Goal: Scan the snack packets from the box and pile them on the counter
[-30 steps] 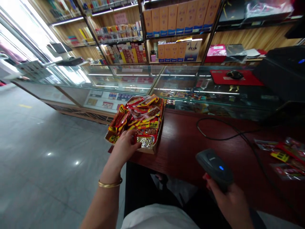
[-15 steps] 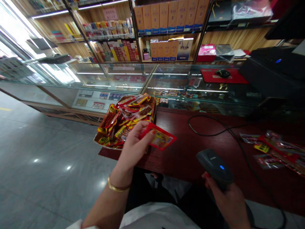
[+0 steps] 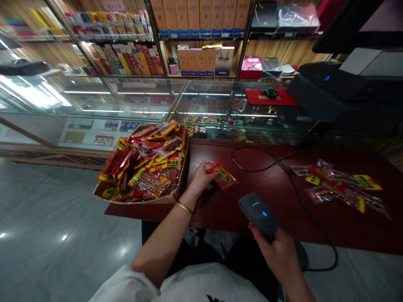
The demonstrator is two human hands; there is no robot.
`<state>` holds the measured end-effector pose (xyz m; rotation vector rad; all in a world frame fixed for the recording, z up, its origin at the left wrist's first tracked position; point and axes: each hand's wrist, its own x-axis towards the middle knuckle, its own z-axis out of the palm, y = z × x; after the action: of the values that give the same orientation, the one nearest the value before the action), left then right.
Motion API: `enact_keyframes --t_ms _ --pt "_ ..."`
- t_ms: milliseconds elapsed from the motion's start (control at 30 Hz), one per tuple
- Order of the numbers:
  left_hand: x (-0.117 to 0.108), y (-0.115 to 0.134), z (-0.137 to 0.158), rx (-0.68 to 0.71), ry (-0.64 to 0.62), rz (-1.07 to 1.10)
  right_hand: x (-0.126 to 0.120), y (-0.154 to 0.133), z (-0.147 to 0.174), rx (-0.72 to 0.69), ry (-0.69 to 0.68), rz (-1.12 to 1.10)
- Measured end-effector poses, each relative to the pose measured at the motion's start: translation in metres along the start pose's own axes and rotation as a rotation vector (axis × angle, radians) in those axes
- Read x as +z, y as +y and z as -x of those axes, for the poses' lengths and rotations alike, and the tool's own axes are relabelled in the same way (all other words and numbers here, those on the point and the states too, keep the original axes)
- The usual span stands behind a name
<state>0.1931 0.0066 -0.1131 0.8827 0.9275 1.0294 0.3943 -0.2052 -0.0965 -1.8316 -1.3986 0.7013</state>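
Between the fingers and thumb of my left hand (image 3: 201, 178) is a red and yellow snack packet (image 3: 224, 177), held low over the dark red wooden counter (image 3: 208, 205). My right hand (image 3: 278, 249) is closed round the handle of a dark grey barcode scanner (image 3: 260, 214) with a blue light on top. The scanner's head points toward the packet, a short gap apart. Left of my left hand stands a cardboard box (image 3: 176, 197) heaped with similar snack packets (image 3: 153, 182). Several more snack packets (image 3: 340, 184) lie loose on the counter at the right.
A black cable (image 3: 296, 188) loops across the counter. Behind it runs a glass display case (image 3: 201, 100) with a red mouse pad (image 3: 252, 96) and a mouse (image 3: 270, 93) on top. A dark machine (image 3: 343, 96) and a monitor stand at the right. Boxed goods fill the shelves.
My left hand has moved right, away from the box, bringing the packet lower over the counter. The view has shifted right, showing more loose packets. My right hand still holds the scanner.
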Motion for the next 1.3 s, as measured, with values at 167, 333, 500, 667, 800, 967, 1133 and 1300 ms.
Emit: enact_keyframes --t_ms 167,333,500,667,800,967,1133,1300 --pt "0.002 0.001 -0.002 0.054 0.068 0.019 0.003 -0.003 -0.002 -0.024 0.023 0.071" --pt "0.005 0.002 -0.001 0.124 0.133 0.019 0.002 -0.005 -0.004 -0.005 0.002 0.070" --pt "0.007 0.002 0.001 0.154 0.159 -0.037 0.003 -0.005 -0.001 0.030 -0.008 0.049" --pt "0.007 0.002 -0.001 0.173 0.166 -0.075 0.004 -0.010 0.000 0.022 0.028 0.032" --pt "0.007 0.002 -0.002 0.218 0.209 -0.101 0.003 -0.009 -0.001 0.008 0.018 0.049" --pt "0.009 0.002 -0.002 0.189 0.220 -0.059 0.001 -0.005 0.000 0.015 -0.003 0.046" --pt "0.007 0.003 -0.001 0.179 0.185 -0.100 0.002 -0.008 0.000 0.042 0.022 0.026" --pt "0.011 0.003 0.003 0.188 0.204 -0.199 -0.003 -0.017 0.001 0.031 0.038 -0.058"
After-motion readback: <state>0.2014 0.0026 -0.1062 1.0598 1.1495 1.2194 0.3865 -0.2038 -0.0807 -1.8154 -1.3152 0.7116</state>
